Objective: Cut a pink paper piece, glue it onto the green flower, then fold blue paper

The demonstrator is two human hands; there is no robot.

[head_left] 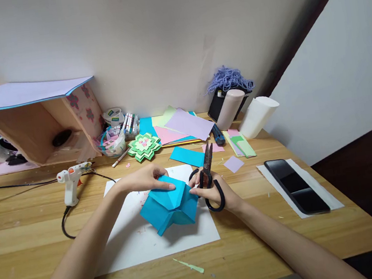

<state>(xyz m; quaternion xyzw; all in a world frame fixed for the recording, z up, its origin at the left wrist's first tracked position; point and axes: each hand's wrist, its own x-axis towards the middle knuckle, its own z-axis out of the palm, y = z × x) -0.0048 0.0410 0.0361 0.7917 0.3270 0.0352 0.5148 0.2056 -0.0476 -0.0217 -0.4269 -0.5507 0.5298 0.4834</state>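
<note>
A folded sheet of blue paper (170,201) with several creases and raised flaps is held above a white sheet (128,244) on the table. My left hand (150,179) grips its upper left edge, thumb on top and fingers partly hidden behind. At the paper's right corner, the thumb and fingertips of my right hand (217,190) pinch the edge. Black-handled scissors (207,164) hang in that same right hand, their blades pointing up and away from the paper. Behind the hands lies a blue paper strip (187,156).
A white glue gun (72,183) with its cord stands at left. Behind are a green layered paper flower (144,146), coloured sheets (190,122), markers (130,123) and a box cutter (218,135). A phone (296,186) lies at right; a green scrap (192,266) is near the front edge.
</note>
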